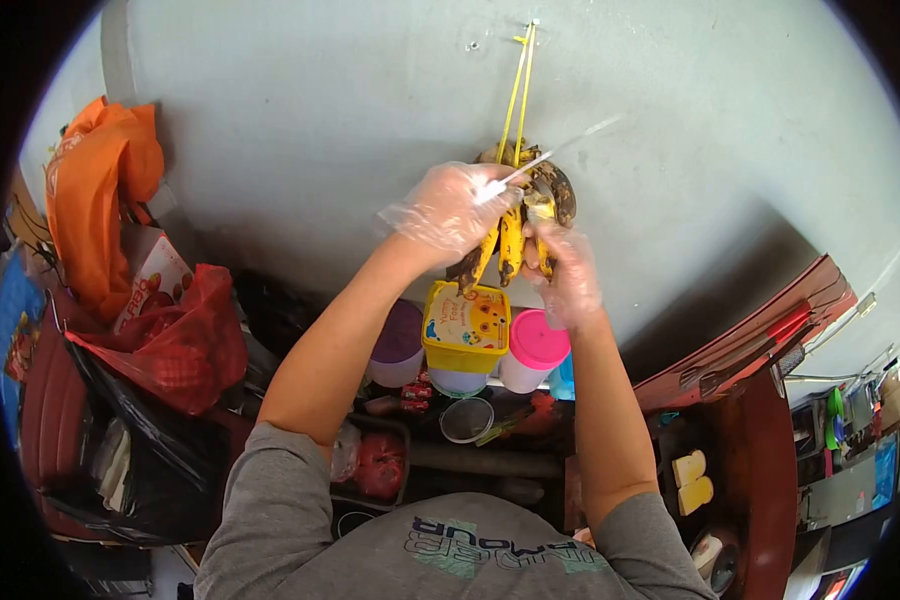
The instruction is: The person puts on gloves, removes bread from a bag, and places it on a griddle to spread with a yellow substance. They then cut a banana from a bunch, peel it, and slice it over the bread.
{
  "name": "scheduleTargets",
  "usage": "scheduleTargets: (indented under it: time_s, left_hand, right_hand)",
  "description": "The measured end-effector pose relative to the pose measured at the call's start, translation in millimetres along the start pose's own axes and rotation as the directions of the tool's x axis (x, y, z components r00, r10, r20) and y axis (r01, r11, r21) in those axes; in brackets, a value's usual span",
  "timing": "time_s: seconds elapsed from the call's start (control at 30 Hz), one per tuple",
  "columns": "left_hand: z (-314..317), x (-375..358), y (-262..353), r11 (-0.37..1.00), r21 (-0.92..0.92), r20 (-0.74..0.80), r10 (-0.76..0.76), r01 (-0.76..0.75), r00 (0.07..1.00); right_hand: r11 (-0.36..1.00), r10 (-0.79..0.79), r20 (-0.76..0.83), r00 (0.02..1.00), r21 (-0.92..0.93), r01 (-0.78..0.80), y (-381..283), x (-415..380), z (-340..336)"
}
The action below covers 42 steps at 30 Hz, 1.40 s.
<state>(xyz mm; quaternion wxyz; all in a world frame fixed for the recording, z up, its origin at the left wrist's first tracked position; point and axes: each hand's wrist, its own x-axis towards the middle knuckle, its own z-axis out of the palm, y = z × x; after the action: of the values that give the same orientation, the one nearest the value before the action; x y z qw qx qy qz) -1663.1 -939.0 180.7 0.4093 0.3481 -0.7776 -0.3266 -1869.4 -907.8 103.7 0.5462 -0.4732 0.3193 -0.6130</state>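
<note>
A bunch of ripe, brown-spotted bananas (511,243) hangs against the wall from a yellow cord (523,95) looped over a nail. My left hand (448,210), in a clear plastic glove, is closed around the white handle of a knife (492,190). Its thin blade points up and to the right, across the top of the bunch. On the right side of the bunch, my right hand (572,272), also gloved in clear plastic, has its fingers closed on one banana (544,262). Part of the bunch is hidden behind the hands.
Below the bananas stand a yellow tub (467,350), a pink-lidded container (538,340) and a purple-lidded one (398,335). Orange (105,200) and red (175,340) plastic bags are at left. Bread slices (692,485) lie at lower right, near a reddish-brown board (750,330).
</note>
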Motion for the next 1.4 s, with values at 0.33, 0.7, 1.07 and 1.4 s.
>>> scheduleTargets:
  time_s: [0.33, 0.7, 1.07, 1.4]
  left_hand:
    - [21, 31, -1, 0.949, 0.248, 0.025, 0.193, -0.193, 0.981]
    - [15, 30, 19, 0.862, 0.455, 0.133, 0.181, -0.222, 0.974]
    - [24, 29, 1, 0.855, 0.464, 0.013, 0.253, -0.229, 0.967]
    - [27, 21, -8, 0.884, 0.412, -0.071, 0.273, -0.221, 0.959]
  right_hand:
    - [0.422, -0.590, -0.318, 0.742, -0.905, -0.053, 16, -1, 24]
    - [0.735, -0.678, -0.418, 0.605, -0.386, 0.557, 43, 8, 25]
    - [0.689, -0.512, -0.635, 0.578, 0.099, 0.718, 44, 0, 43]
    - [0.422, -0.467, -0.657, 0.592, 0.423, 0.802, 27, -23, -9]
